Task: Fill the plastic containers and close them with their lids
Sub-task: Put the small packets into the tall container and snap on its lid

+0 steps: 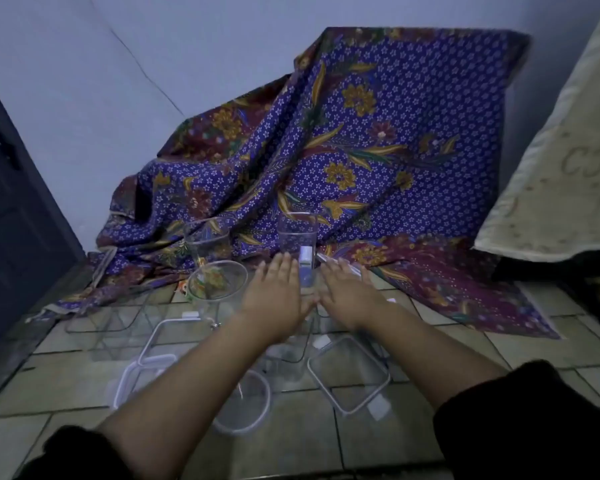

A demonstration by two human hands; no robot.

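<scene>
Sleeves: your two dark sleeves (pixel 534 420) sit at the bottom edge, bare forearms reaching forward over the tiled floor (pixel 499 344).

Lids, nearest you: a round clear lid (pixel 246 403) lies flat between your forearms. A square lid with a pale rim (pixel 349 374) lies just beside your right forearm. Another square lid (pixel 174 341) lies beside your left forearm, partly hidden by it.

Hands: your left hand (pixel 274 292) and right hand (pixel 347 292) are palm down, side by side, fingers straight and close together, thumbs almost meeting. Neither grips anything. You cannot tell whether the palms rest on the clear plastic below them.

Containers: a tall clear container (pixel 297 237) stands upright just past your fingertips, in line with the gap between your hands. A round clear container (pixel 219 282) lies tilted just left of your left hand. A second tall container (pixel 207 237) stands behind it. Low clear containers (pixel 118 317) sit further left.

Room: a purple patterned cloth (pixel 361 150) drapes down onto the floor behind the containers. Pale fabric (pixel 561 161) at right, dark door (pixel 14 220) at left, plain wall (pixel 153 46) behind. Light is dim.
</scene>
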